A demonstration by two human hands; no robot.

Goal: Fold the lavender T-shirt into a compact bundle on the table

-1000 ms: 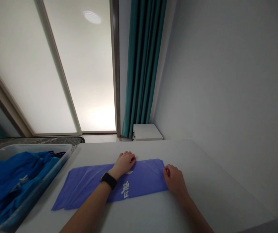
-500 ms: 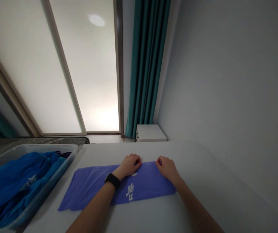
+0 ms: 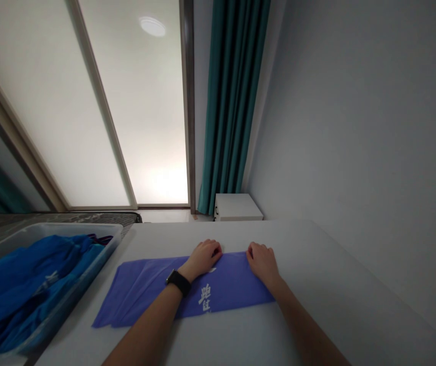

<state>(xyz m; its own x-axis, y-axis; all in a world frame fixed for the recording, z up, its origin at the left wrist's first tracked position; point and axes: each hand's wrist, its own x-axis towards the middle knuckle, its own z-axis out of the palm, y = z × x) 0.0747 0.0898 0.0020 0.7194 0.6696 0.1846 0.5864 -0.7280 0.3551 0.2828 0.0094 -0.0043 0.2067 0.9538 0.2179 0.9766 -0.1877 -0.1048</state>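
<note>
A purple garment [image 3: 237, 284] lies folded into a long flat strip across the white table, with white printed characters near its middle. My left hand [image 3: 205, 258], with a black watch at the wrist, rests over the cloth, its fingers closed in a pinch at the far edge. To the right, my right hand [image 3: 262, 262] has its thumb and fingers pinched on the same far edge, near the strip's right end. A short stretch of cloth shows between both hands. The left part of the garment has soft creases, and my left forearm covers some of it.
Left of the table stands a translucent plastic bin [image 3: 117, 233] holding blue clothes [image 3: 46, 269]. The white table [image 3: 317, 305] runs along a plain wall [image 3: 355, 127] on the right. Beyond its far edge are a small white cabinet [image 3: 238, 206] and a green curtain [image 3: 235, 101].
The camera view has shifted slightly. Both hands stay at the garment's far edge, and the cloth lies almost the same as before.
</note>
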